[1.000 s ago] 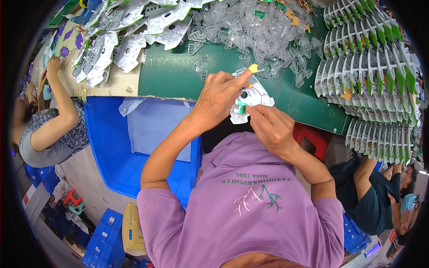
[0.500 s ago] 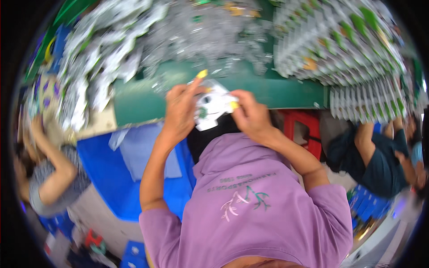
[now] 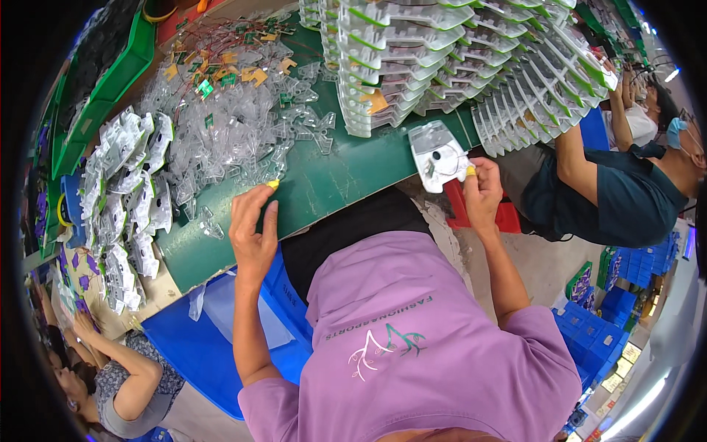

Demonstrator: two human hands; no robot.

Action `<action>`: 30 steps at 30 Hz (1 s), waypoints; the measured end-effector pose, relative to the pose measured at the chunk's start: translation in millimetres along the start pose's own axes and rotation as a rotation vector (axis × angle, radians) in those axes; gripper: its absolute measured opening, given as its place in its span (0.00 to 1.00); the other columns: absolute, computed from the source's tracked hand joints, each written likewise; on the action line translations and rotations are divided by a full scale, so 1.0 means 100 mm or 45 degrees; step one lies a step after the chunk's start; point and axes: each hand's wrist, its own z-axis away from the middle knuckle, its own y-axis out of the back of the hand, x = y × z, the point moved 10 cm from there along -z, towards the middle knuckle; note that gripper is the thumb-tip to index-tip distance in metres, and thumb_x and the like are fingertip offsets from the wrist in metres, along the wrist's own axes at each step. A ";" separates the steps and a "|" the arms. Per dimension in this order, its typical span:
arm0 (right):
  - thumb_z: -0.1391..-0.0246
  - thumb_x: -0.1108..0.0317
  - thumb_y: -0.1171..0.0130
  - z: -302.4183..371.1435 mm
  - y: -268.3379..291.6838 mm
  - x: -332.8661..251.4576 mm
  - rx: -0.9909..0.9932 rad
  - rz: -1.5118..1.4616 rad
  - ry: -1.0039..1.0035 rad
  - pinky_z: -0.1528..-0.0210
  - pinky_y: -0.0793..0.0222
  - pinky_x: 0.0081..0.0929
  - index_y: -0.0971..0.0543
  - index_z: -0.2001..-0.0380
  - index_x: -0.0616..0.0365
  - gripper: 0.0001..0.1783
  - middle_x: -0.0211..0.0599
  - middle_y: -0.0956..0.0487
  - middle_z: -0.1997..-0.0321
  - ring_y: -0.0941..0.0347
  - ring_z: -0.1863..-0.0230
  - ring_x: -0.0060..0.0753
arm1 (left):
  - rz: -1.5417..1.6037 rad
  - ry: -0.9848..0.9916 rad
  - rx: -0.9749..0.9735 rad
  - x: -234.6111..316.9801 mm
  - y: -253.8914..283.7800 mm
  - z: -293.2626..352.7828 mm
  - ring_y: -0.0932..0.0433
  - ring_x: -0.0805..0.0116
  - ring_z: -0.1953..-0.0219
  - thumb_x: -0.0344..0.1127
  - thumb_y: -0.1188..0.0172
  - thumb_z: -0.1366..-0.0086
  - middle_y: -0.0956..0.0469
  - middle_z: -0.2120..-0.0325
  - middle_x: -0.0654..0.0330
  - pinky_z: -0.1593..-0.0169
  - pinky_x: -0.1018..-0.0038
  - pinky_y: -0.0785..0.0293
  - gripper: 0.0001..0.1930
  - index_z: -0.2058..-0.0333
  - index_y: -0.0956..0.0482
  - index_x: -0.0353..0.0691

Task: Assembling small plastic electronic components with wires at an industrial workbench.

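Observation:
In my right hand (image 3: 482, 197) is a white plastic housing (image 3: 428, 144) with a dark round hole, pinched by its lower right edge over the table's front edge. A yellow finger cot covers one of that hand's fingertips. My left hand (image 3: 252, 230) is over the green table (image 3: 317, 193), thumb and fingers apart with nothing seen between them. Its yellow-covered fingertip is at the near side of a pile of clear plastic parts (image 3: 228, 125); whether it touches one I cannot tell.
Nested white housings with green edges (image 3: 401, 55) stand at the back right; more white housings (image 3: 121, 199) are heaped at the left. Small green boards (image 3: 205, 89) with wires lie on the clear pile. A blue bin (image 3: 199, 328) is below the table. Co-workers sit on both sides.
My hands have moved apart. The white housing has gone right with my right hand, while my left hand has let go of it and moved left toward the clear parts. The view has turned.

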 end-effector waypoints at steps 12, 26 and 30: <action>0.42 0.79 0.44 0.18 -0.13 -0.95 0.082 0.067 0.445 0.66 0.29 0.16 0.27 0.51 0.67 0.15 0.38 0.19 0.63 0.25 0.70 0.21 | 0.161 0.060 0.024 -0.23 -0.02 0.15 0.21 0.56 0.60 0.22 0.39 0.42 0.19 0.63 0.52 0.55 0.67 0.27 0.09 0.62 0.19 0.32; 0.52 0.66 0.36 -0.71 -3.77 -2.46 -0.307 0.522 0.966 0.70 0.29 0.32 0.18 0.70 0.60 0.09 0.40 0.20 0.73 0.24 0.74 0.34 | 0.346 -0.025 0.257 -0.23 0.14 0.26 0.22 0.57 0.67 0.19 0.38 0.44 0.19 0.67 0.53 0.63 0.68 0.26 0.08 0.65 0.20 0.32; 0.55 0.65 0.37 -0.81 -3.76 -2.49 -0.402 0.355 0.866 0.68 0.29 0.35 0.18 0.72 0.59 0.09 0.44 0.19 0.73 0.23 0.73 0.40 | 0.338 -0.030 0.255 -0.22 0.14 0.30 0.22 0.58 0.68 0.20 0.39 0.44 0.19 0.68 0.53 0.64 0.68 0.26 0.07 0.65 0.19 0.32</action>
